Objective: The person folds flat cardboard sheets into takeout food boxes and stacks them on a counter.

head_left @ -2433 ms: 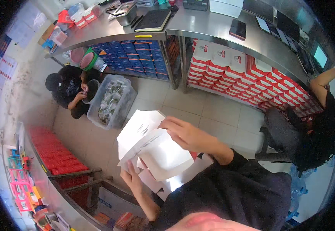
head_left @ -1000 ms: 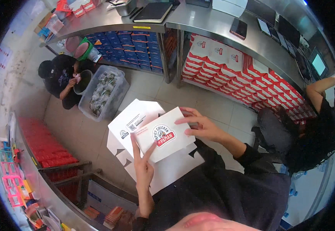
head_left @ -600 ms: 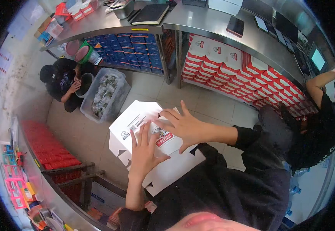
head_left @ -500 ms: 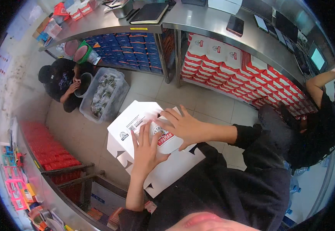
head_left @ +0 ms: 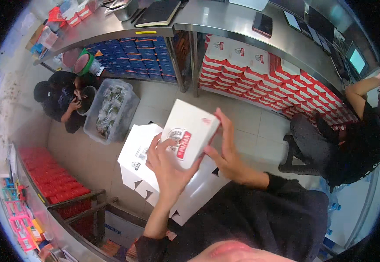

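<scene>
A white folded box (head_left: 189,120) with a dark and red printed mark is raised and tilted in front of me. My left hand (head_left: 168,177) grips its near left side, fingers over the printed face and thumb along the near edge. On the other side, my right hand (head_left: 230,153) holds the box's right edge, fingers bent round it and partly hidden. Beneath the box, flat white cardboard box blanks (head_left: 134,146) lie across my lap, with cut notches along their edges; the hands and the box hide part of them.
A person crouches at a bucket (head_left: 88,98) beside a clear tub (head_left: 131,107) of bagged items. Steel tables (head_left: 225,19) stand over stacked red-and-white boxes (head_left: 242,76) and blue boxes (head_left: 142,56). Another person sits at the right. Red packs (head_left: 50,174) fill the left shelf.
The box has come up off the flat blanks and tilted, now standing out as a block between both hands. My right hand has moved from its top to its right edge.
</scene>
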`<state>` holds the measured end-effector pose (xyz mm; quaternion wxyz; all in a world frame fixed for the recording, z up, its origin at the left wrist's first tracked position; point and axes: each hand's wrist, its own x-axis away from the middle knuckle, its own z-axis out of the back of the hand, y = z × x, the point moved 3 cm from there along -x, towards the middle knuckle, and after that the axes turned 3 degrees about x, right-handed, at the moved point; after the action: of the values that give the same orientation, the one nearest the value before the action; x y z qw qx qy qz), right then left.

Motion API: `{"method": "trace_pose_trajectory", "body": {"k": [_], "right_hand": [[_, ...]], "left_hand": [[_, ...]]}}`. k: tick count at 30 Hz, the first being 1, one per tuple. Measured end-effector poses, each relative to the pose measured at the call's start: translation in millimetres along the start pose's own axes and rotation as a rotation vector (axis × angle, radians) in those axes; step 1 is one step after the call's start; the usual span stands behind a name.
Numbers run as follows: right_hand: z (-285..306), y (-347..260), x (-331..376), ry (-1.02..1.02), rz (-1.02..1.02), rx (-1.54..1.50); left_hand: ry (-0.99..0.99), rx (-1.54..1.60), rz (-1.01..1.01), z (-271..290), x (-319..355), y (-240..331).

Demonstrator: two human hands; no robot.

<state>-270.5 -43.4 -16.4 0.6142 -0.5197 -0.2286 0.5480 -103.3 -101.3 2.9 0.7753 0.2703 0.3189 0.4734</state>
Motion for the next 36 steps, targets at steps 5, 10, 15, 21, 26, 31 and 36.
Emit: {"method": "trace_pose_trajectory", "body": {"k": [5, 10, 15, 21, 26, 31, 36], "right_hand": [[-7, 16, 18, 0.056, -0.361, -0.601], [24, 72, 23, 0.28, -0.454, -0.378], [83, 153, -30, 0.411, -0.655, -0.761], [174, 294, -103, 0.509, -0.629, -0.763], [226, 398, -144, 0.804, -0.696, -0.823], [264, 488, -157, 0.878, -0.46, -1.034], [245, 494, -173, 0.938, -0.516, -0.993]], "left_hand": [[0.068, -0.153, -0.118, -32, -5, 28], [-0.212, 0.071, -0.312, -61, 0, 31], [-0.473, -0.182, -0.307, -70, 26, 0], [-0.502, -0.253, -0.333, -67, 42, -17], [-0.407, -0.226, -0.387, -61, 55, -26], [-0.046, 0.007, -0.151, -52, 66, -22], [-0.018, 0.271, 0.229, -52, 70, -28]]}}
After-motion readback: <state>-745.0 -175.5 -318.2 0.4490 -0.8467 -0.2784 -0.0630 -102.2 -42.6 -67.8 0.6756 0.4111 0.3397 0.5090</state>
